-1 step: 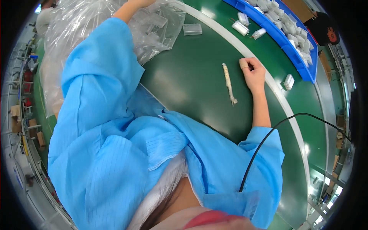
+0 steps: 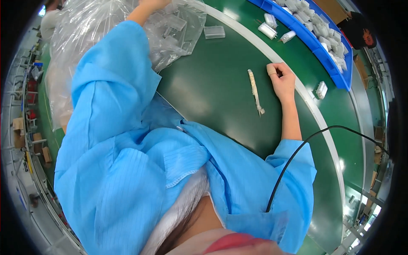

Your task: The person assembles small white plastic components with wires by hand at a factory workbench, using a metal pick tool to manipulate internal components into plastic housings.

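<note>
My left hand (image 2: 155,4) is at the top edge, by a large clear plastic bag (image 2: 100,36) with clear plastic cases inside; its fingers are cut off by the frame. My right hand (image 2: 284,83) rests on the green table beside the white strip. Its fingers are curled into a loose fist with nothing visible in them, and a pale cover is on one digit. Left of it lies a slim stick-like tool (image 2: 255,91) wrapped in cream tape, with a thin tip. One clear rectangular case (image 2: 214,32) lies to the right of the bag.
A blue tray (image 2: 312,44) full of small white blocks stands at the far right. A few white blocks (image 2: 267,30) lie beyond the white strip (image 2: 255,41), and another block (image 2: 321,90) lies right of my fist. A black cable (image 2: 297,151) arches over my right sleeve.
The view has shifted very slightly. My left arm has moved a little to the right with its sleeve; my right hand stays curled in the same place.
</note>
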`<action>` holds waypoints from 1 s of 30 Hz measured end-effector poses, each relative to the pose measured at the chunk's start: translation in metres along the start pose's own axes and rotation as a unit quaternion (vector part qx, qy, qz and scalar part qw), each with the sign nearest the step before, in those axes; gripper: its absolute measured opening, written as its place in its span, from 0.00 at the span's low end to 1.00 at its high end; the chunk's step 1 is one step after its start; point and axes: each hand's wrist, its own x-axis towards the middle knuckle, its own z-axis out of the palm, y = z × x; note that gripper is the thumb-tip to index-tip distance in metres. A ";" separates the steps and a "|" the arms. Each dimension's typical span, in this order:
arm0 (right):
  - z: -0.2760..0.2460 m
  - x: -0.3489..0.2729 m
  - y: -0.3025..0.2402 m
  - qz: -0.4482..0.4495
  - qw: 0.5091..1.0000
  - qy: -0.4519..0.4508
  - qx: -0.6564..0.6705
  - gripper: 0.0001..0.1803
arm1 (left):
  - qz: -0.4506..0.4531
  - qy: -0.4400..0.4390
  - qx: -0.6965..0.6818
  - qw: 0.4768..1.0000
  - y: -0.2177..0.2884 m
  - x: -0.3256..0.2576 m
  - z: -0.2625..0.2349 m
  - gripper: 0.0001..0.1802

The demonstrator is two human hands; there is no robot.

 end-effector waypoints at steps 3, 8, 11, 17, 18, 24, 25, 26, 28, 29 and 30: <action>-0.001 -0.005 0.002 0.003 1.000 0.012 0.009 0.08 | 0.074 0.076 -0.187 0.977 0.019 -0.053 -0.012 0.28; 0.005 0.001 -0.001 -0.013 1.000 0.003 0.023 0.08 | -0.074 0.017 -0.079 0.994 0.063 -0.063 0.000 0.31; 0.003 -0.002 0.003 -0.005 1.000 0.004 0.009 0.08 | 0.014 0.011 -0.185 0.983 0.077 -0.073 0.005 0.30; 0.006 0.000 0.002 -0.071 0.997 0.001 -0.008 0.07 | 0.186 0.176 -0.110 0.960 0.142 -0.113 -0.025 0.26; 0.005 -0.001 0.003 -0.085 0.996 -0.003 -0.013 0.07 | 0.192 0.176 -0.117 0.958 0.156 -0.112 -0.023 0.26; 0.004 0.001 0.007 -0.041 0.998 -0.018 0.041 0.08 | 0.211 -0.035 -0.229 0.949 0.212 -0.085 -0.029 0.31; 0.000 0.000 0.008 0.015 0.987 -0.016 0.161 0.10 | 0.252 -0.017 -0.312 0.916 0.227 -0.085 -0.033 0.31; -0.003 0.002 0.009 0.068 0.958 -0.015 0.279 0.13 | 0.257 -0.017 -0.316 0.913 0.243 -0.089 -0.036 0.31; -0.016 0.007 0.013 0.077 0.958 -0.028 0.274 0.17 | 0.251 -0.157 -0.612 0.733 0.268 -0.099 -0.039 0.19; -0.020 0.009 0.015 0.117 0.950 -0.021 0.289 0.17 | 0.252 -0.227 -0.695 0.634 0.272 -0.103 -0.034 0.14; -0.022 0.012 0.016 0.158 0.939 -0.013 0.304 0.18 | 0.247 -0.293 -0.762 0.522 0.276 -0.108 -0.028 0.10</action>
